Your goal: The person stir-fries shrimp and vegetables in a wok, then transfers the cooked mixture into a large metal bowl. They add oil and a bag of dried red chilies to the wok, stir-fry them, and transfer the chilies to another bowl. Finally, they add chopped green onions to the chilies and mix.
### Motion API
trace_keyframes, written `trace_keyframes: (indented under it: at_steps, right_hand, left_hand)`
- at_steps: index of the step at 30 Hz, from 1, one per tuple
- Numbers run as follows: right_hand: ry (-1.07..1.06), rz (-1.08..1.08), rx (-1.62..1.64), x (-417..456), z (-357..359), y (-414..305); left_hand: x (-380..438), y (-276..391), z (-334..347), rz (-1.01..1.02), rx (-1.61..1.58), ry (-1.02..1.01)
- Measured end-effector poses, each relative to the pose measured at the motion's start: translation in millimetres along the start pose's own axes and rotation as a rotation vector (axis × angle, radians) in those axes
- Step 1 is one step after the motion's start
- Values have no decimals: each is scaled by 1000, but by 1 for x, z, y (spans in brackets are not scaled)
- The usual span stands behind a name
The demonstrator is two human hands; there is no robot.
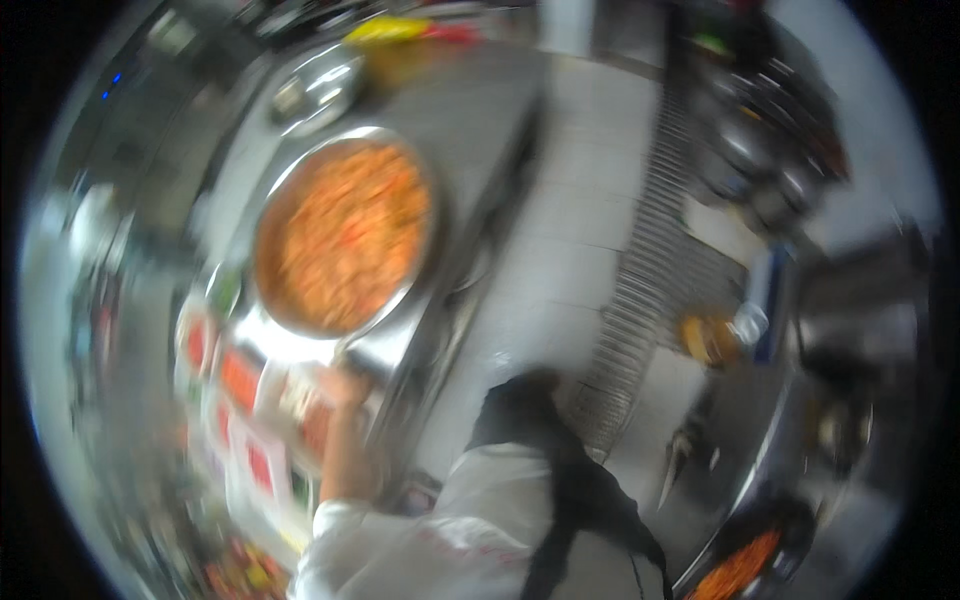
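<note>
A large round metal pan (266, 292) full of orange food pieces (352, 232), with some red bits, stands on the metal counter (480, 97) left of centre. My left hand (346, 386), bare below a white sleeve, is at the pan's near edge, beside a short handle-like part. Blur hides whether the fingers are closed on it. Under and beside the hand is a pale container (300, 397) with whitish and reddish-brown contents. My right hand is out of view; on that side lie my dark clothing and the floor.
Containers of red food (241, 379) line the counter's left side. A metal bowl (319, 86) and a yellow item (386, 30) are beyond the pan. A ribbed floor grate (637, 247) runs through the tiles. Metal cookware (757, 142) and a dark pan of orange food (739, 566) are at right.
</note>
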State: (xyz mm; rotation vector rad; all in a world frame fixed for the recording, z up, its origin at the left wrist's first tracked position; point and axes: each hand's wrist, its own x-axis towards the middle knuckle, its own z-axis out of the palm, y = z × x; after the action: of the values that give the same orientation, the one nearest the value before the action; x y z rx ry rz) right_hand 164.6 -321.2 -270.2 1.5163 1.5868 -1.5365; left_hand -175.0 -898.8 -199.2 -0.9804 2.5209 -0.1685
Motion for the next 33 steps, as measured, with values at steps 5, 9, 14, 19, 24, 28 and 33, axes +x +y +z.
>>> trace_keyframes:
  at_steps: [5, 9, 14, 19, 24, 28, 33]
  right_hand:
    - [43, 85, -97, 56, -35, 85]
    - [272, -144, 306, -10, -17, 105]
    - [854, 65, 807, -86, 17, 170]
    - [1681, -3, 445, -159, -24, 234]
    - [1753, -6, 270, -161, -104, 286]
    - [1886, 123, 19, -128, -139, 330]
    - [1699, -354, 509, -215, -146, 207]
  left_hand:
    - [6, 93, 1, 508, -148, 233]
    - [-102, 205, -22, 1089, -466, 94]
    - [-252, 262, -18, 1333, -467, -821]
    - [-386, 284, -6, 1266, -159, -1625]
    - [-534, 281, 27, 979, 116, -2116]
    - [-588, 268, 49, 879, 151, -2084]
    - [-605, 254, 57, 955, 120, -2008]
